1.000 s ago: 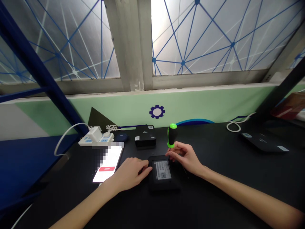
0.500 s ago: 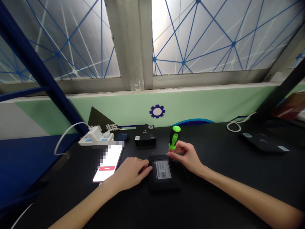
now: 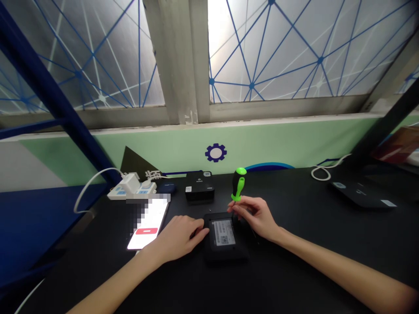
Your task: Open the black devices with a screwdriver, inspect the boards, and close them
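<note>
A black electronic box [image 3: 214, 250] lies flat on the black table, its underside with a white barcode label turned up. My left hand [image 3: 183, 235] is closed on the box's left edge, thumb and fingers against it. My right hand [image 3: 257, 213] pinches the shaft of a screwdriver [image 3: 238, 184] just under its black and green handle. The screwdriver stands nearly upright over the box's far right corner. Its tip is hidden by the fingers and dark surface. A tiny screw-like piece [image 3: 210, 210] lies just beyond the box.
A lit phone [image 3: 149, 226] lies left of the box, near my left forearm. Behind stand another black box [image 3: 200, 185] and a white power strip [image 3: 131, 189] with plugs. At right lie a flat black device [image 3: 362, 195] and a white cable [image 3: 322, 174]. A wall closes the back.
The screwdriver's handle has risen slightly, shifted a little left and turned. My right fingers have shifted along with it. My left hand and the box have stayed still.
</note>
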Demonstrator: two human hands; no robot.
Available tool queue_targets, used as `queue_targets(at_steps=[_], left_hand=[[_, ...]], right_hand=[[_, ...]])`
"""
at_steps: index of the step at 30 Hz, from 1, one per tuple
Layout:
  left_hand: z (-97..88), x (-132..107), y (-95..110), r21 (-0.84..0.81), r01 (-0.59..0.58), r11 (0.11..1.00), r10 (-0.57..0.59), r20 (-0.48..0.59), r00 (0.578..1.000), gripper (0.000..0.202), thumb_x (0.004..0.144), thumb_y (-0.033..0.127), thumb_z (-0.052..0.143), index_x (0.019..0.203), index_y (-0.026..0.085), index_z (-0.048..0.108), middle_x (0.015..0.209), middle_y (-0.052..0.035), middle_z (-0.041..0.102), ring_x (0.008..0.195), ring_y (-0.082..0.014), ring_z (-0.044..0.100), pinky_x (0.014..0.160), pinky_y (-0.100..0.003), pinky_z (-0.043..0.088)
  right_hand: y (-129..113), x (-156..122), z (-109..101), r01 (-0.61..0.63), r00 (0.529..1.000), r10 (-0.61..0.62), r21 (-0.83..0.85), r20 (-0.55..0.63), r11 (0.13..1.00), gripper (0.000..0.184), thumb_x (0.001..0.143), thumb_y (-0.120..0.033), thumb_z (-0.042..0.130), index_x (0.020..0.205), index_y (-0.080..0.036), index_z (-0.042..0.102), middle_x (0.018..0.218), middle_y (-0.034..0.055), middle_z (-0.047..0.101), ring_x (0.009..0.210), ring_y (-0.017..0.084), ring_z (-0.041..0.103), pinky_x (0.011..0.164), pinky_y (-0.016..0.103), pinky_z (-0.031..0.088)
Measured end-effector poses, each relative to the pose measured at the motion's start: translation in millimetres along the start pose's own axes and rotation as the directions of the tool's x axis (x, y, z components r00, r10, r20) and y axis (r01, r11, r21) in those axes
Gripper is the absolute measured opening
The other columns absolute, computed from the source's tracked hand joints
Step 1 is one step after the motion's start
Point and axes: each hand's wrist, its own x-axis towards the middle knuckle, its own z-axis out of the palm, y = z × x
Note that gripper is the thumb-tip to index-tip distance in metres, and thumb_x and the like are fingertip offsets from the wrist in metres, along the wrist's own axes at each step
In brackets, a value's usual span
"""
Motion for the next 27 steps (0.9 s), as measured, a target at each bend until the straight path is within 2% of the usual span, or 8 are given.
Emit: queue_targets(at_steps=[10,20,24,27], left_hand=[[-0.9,-0.4,1.3,-0.008,0.005,1.000,-0.005,-0.003,1.000,0.041,0.106,0.041,0.042,0.070,0.021,0.047,0.064,0.0018,0.057,0.057,-0.0165,0.055,0.054,-0.029,0.023],[-2.0,-0.2,1.7,-0.016,0.004,1.000,-0.004,0.002,1.000,0.041,0.106,0.041,0.041,0.070,0.021,0.044,0.063,0.0020,0.056,0.056,-0.0163,0.054,0.054,-0.029,0.021],[-1.6,-0.2,1.6,-0.021,0.012,1.000,-0.012,0.005,1.000,0.042,0.106,0.041,0.041,0.070,0.021,0.045,0.063,0.0016,0.056,0.056,-0.0164,0.054,0.053,-0.030,0.022],[-0.3,-0.4,0.7,-0.025,0.008,1.000,-0.008,0.003,1.000,0.043,0.106,0.042,0.041,0.069,0.021,0.047,0.063,0.0009,0.056,0.057,-0.0173,0.056,0.054,-0.030,0.023]], right_hand=[[-0.2,-1.3,-1.7,0.031,0.999,-0.029,0.047,-0.028,0.998,0.023,0.096,-0.039,0.064,0.095,-0.019,0.075,0.085,0.0082,0.075,0.062,0.017,0.063,0.057,0.029,0.055],[-4.8,-1.0,-2.3,0.029,0.998,-0.022,0.136,-0.051,0.990,0.023,0.098,-0.039,0.060,0.095,-0.018,0.070,0.089,0.0080,0.071,0.071,0.018,0.065,0.065,0.031,0.056],[-11.4,0.8,-7.5,0.018,1.000,-0.018,0.044,-0.020,0.999,0.032,0.100,-0.044,0.055,0.088,-0.019,0.072,0.087,0.0078,0.071,0.074,0.020,0.067,0.070,0.033,0.057],[-18.0,0.9,-12.0,0.015,0.998,-0.013,-0.027,0.061,1.000,0.036,0.099,-0.046,0.054,0.083,-0.019,0.072,0.094,0.0088,0.075,0.082,0.023,0.070,0.078,0.036,0.057]])
